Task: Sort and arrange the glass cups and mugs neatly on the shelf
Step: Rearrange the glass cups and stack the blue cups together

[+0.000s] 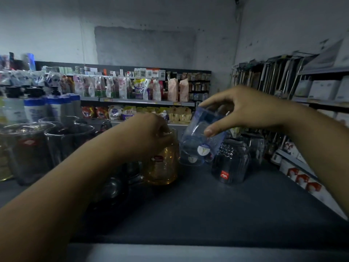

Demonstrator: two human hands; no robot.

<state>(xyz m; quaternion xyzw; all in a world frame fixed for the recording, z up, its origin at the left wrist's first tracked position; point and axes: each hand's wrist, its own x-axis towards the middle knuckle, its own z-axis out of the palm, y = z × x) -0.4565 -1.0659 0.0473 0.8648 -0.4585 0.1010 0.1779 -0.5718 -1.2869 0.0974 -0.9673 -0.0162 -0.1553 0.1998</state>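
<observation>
Left hand (149, 133) fingers are curling over the amber mug (164, 167), which is standing on the shelf (207, 205). Right hand (243, 108) fingers are pinching the tilted blue cup (204, 137), between that mug and an upturned dark glass (230, 163).

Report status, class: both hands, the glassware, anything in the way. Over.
Left hand grips amber mug on shelf. Right hand holds blue cup, tilted. Dark ribbed glass close beside it.
</observation>
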